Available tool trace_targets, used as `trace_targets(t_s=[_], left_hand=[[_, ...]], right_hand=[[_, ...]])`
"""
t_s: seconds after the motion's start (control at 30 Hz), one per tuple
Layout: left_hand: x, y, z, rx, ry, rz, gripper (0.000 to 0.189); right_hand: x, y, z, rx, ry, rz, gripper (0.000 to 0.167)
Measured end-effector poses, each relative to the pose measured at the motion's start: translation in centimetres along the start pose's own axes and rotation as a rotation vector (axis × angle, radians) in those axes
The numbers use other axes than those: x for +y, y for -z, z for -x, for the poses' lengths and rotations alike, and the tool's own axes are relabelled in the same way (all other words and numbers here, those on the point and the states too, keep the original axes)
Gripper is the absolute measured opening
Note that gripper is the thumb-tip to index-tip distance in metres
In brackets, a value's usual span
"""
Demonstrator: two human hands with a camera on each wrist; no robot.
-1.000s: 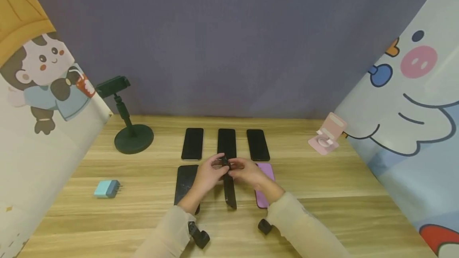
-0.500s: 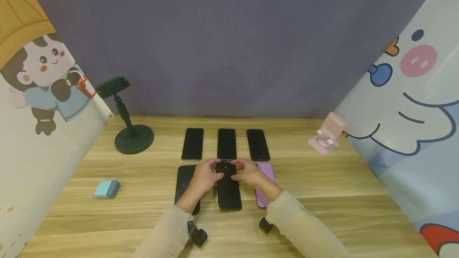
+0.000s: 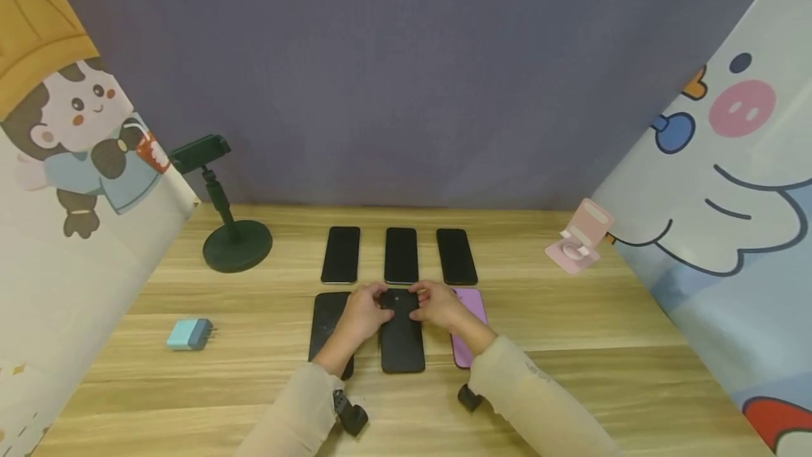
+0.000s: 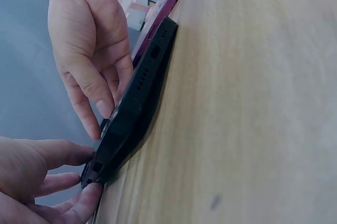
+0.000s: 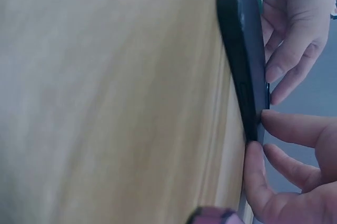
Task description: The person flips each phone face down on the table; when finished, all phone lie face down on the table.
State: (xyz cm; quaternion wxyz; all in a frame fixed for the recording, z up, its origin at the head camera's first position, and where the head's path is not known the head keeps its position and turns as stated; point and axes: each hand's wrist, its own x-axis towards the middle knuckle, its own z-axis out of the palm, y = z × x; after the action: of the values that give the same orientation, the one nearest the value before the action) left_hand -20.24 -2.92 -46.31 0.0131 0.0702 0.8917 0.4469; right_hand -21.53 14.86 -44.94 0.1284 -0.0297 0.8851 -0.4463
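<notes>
Wood-grained table (image 3: 634, 316): phones (image 3: 402, 256), probably a charger (image 3: 186, 335)

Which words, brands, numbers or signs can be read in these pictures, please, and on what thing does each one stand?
None can be read with certainty.
Right sleeve: a faint mark, perhaps lettering, too small and blurred to read.
Black phone in the middle of the near row: no readable word or brand.
Blue charger: no readable text on the sides shown.
Pink stand: no readable text.
</notes>
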Motion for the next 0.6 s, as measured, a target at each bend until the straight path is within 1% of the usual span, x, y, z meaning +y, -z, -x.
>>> trace_targets(t_s=[0.23, 0.37, 0.5, 0.6], left_hand=[[0.4, 0.1, 0.0, -0.002, -0.007, -0.049, 0.044], [0.5, 0.2, -0.2, -0.013, -0.018, -0.064, 0.042], [0.2, 0.7, -0.1, -0.058, -0.032, -0.039, 0.043], [-0.3, 1.5, 0.1, -0.093, -0.044, -0.006, 0.044]], right_hand=[[-0.3, 0.1, -0.1, -0.004, 0.025, 0.081, 0.048], [-0.7, 0.3, 0.0, -0.004, 0.008, 0.119, 0.048], [-1.1, 0.5, -0.1, -0.022, -0.006, 0.17, 0.046], [-1.6, 0.4, 0.1, -0.031, 0.02, 0.244, 0.043]])
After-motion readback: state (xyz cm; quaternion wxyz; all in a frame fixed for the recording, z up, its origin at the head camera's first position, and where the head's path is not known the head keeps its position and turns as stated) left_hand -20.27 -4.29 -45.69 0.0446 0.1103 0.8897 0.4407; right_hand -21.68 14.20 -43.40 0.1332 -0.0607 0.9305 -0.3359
